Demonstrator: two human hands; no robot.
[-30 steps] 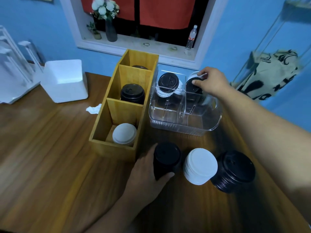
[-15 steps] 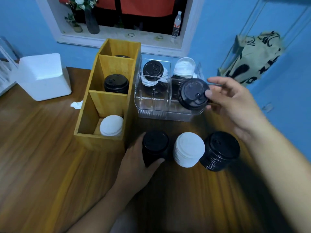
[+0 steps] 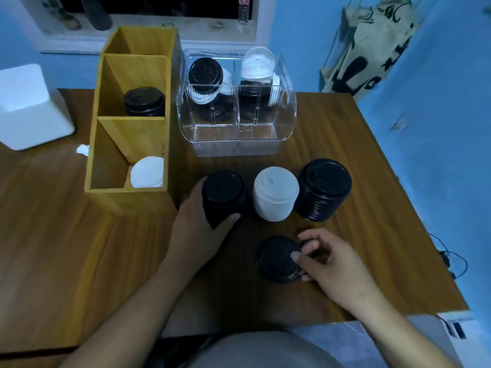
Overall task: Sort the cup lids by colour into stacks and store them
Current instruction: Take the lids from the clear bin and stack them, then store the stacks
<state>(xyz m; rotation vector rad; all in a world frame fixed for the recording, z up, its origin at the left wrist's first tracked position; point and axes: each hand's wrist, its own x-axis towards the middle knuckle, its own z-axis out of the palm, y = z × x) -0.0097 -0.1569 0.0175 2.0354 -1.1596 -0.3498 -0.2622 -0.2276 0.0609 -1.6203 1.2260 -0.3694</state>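
Three lid stacks stand in a row on the wooden table: a small black stack (image 3: 222, 193), a white stack (image 3: 275, 193) and a wide black stack (image 3: 322, 188). My left hand (image 3: 196, 229) grips the small black stack from its left side. My right hand (image 3: 332, 257) pinches a single black lid (image 3: 277, 258) low over the table in front of the stacks. A clear plastic bin (image 3: 236, 144) behind holds mixed black and white lids. The wooden organiser (image 3: 127, 192) holds a white stack (image 3: 147, 172) in front and a black stack (image 3: 144, 100) in the middle.
A white foam box (image 3: 29, 107) sits at the far left, with a scrap of white paper (image 3: 83, 150) beside the organiser. The table's near edge runs below my arms. A printed cloth bag (image 3: 372, 46) hangs on the blue wall at right.
My right hand lifted a black lid out of the clear bin and carried it down to the table in front of the stacks. My left hand stayed on the small black stack.
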